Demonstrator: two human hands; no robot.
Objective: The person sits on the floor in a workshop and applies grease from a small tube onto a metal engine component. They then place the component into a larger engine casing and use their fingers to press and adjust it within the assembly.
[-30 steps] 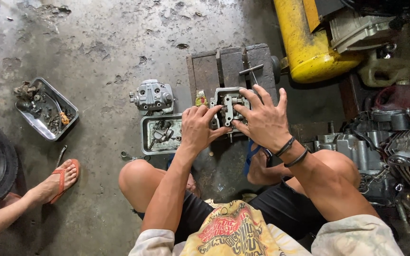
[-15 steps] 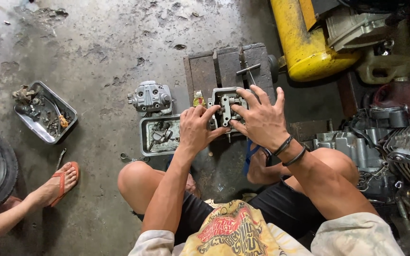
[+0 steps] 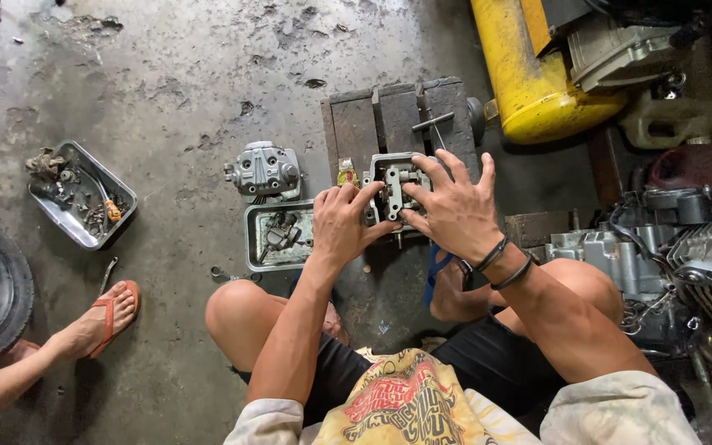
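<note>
A grey metal cylinder head (image 3: 395, 183) rests on a dark wooden block (image 3: 381, 119) in front of me as I squat. My left hand (image 3: 341, 222) grips its left side, fingers curled over the edge. My right hand (image 3: 452, 208) covers its right side, fingers spread on top, with dark bands on the wrist. Just left of the part stands a small yellow-green bottle (image 3: 346, 173). A T-shaped tool (image 3: 432, 124) lies on the block behind the hands.
Left of my hand sit a small metal tray (image 3: 259, 257) with parts and a second cylinder head (image 3: 264, 170). Farther left lie another parts tray (image 3: 121, 188) and another person's sandalled foot (image 3: 100, 317). A yellow tank (image 3: 529, 70) and an engine (image 3: 686, 264) stand right.
The view has shifted slightly; both hands stay on the cylinder head, with the fingers only adjusting a little.
</note>
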